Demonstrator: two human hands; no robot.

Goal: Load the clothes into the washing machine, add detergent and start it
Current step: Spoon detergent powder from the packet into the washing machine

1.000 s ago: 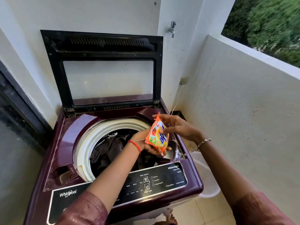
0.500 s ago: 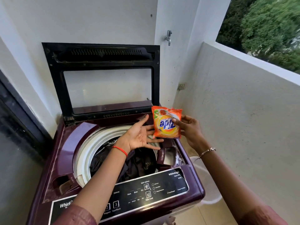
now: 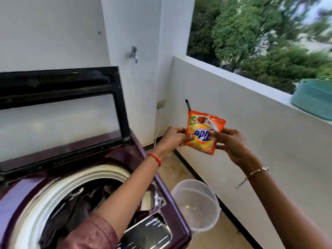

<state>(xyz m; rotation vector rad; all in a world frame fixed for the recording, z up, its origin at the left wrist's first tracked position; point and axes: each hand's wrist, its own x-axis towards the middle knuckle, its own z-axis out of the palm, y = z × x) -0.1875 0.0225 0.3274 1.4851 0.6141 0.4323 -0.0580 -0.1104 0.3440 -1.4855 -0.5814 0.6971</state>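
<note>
Now both hands are clamped on the detergent packet [image 3: 204, 133]: the left hand [image 3: 172, 139] pinches its left edge, and the right hand [image 3: 231, 142] pinches its right edge with the thumb on the printed front and the fingers curled behind. Half a second ago only the right hand held it, and the left hand lay open with spread fingers just beside it. The orange packet is upright with its printed brand name upside down, as before, and its upper edge looks ragged. It was then above the back right corner of the washing machine [image 3: 177, 209]. It is now past the machine's right edge, in the air above the floor and in front of the white balcony wall [image 3: 251, 141]. The left forearm crosses over the right side of the machine's top. Below it the dark clothes [image 3: 75, 209] lie in the drum, and the small tray [image 3: 152, 196] at the front right corner of the top is open. The lid [image 3: 122, 105] stands raised at the back edge. A clear bucket [image 3: 197, 203] sits on the floor just beside the machine's right side. A tap [image 3: 133, 53] juts from the corner wall above. At the right end of the wall's ledge a teal basket [image 3: 314, 99] has come into view.
</note>
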